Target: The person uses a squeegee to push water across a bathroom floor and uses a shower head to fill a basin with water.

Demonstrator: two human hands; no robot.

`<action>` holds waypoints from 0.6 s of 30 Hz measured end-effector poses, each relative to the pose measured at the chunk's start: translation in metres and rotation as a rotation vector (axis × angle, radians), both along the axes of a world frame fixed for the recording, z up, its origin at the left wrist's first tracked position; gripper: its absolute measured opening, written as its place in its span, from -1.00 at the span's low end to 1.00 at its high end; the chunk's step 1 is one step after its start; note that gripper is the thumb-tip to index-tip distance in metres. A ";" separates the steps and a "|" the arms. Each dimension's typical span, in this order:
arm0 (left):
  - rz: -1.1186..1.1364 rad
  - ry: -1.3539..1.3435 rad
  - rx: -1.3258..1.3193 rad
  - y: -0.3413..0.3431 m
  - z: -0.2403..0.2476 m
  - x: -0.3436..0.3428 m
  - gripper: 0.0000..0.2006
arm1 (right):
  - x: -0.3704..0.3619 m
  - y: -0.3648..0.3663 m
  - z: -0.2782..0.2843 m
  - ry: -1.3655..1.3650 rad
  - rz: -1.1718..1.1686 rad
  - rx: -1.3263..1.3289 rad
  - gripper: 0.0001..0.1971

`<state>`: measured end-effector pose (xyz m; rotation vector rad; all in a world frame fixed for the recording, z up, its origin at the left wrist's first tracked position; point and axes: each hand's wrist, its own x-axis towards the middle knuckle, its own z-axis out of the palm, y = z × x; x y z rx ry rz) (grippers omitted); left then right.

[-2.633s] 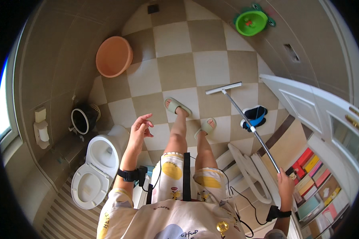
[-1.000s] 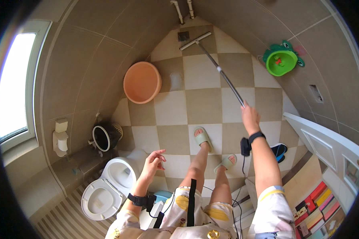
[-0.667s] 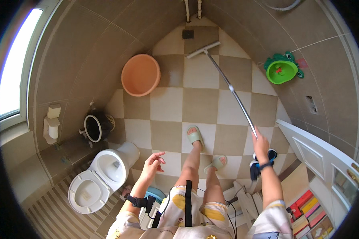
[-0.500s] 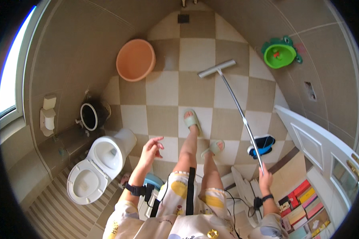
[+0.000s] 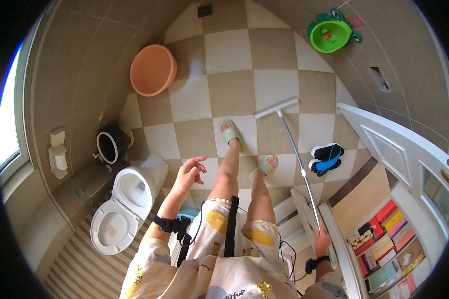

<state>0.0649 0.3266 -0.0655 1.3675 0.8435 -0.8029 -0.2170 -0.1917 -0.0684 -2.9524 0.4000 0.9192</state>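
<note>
A long-handled floor squeegee [image 5: 304,172] slants across the right of the view, its wide grey head resting on the checkered tile floor [image 5: 229,50]. Near the top of its metal pole, my right hand [image 5: 322,242] is wrapped round it. My left hand [image 5: 189,172] hangs in the air over the floor, between the toilet and my left leg, with nothing in it. Its index finger stretches out and the others curl loosely. Black straps circle both my wrists. I stand in pale green slippers [image 5: 233,133], one foot ahead of the other.
An orange basin [image 5: 153,71] stands far left on the floor. At left are a toilet [image 5: 134,192] with raised lid and a dark bin [image 5: 112,145]. Blue-and-black slippers [image 5: 327,158] lie right of the pole, near a white door [image 5: 394,149]. A green frog-shaped urinal [image 5: 330,36] hangs on the right wall.
The squeegee head has come nearer to me across the floor, and my right hand has drawn back with the pole. My left hand keeps much the same pose. The view has shifted slightly.
</note>
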 end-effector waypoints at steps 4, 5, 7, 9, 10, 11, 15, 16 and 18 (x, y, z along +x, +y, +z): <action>0.006 -0.006 0.021 0.018 0.002 0.007 -0.64 | 0.153 0.075 -0.082 -0.022 0.056 0.042 -0.62; 0.018 -0.001 0.026 0.024 0.001 0.009 -0.64 | 0.198 0.094 -0.099 -0.008 0.036 0.102 -0.61; 0.021 -0.005 0.035 0.035 -0.001 0.015 -0.63 | 0.283 0.126 -0.139 -0.013 0.046 0.117 -0.61; 0.070 0.012 0.025 0.050 0.000 0.018 -0.63 | 0.372 0.170 -0.151 -0.101 0.084 0.138 -0.62; 0.083 0.013 0.043 0.060 0.003 0.018 -0.63 | 0.414 0.199 -0.146 -0.095 0.077 0.143 -0.62; 0.091 0.014 0.053 0.070 0.006 0.020 -0.63 | 0.451 0.218 -0.143 -0.113 0.067 0.175 -0.62; 0.110 0.035 0.088 0.094 0.010 0.033 -0.64 | 0.530 0.255 -0.137 -0.176 0.108 0.153 -0.64; 0.126 0.016 0.086 0.104 0.010 0.031 -0.64 | 0.535 0.265 -0.126 -0.180 0.105 0.187 -0.65; 0.133 0.018 0.046 0.103 -0.002 0.040 -0.64 | 0.511 0.234 -0.131 -0.161 0.082 0.197 -0.65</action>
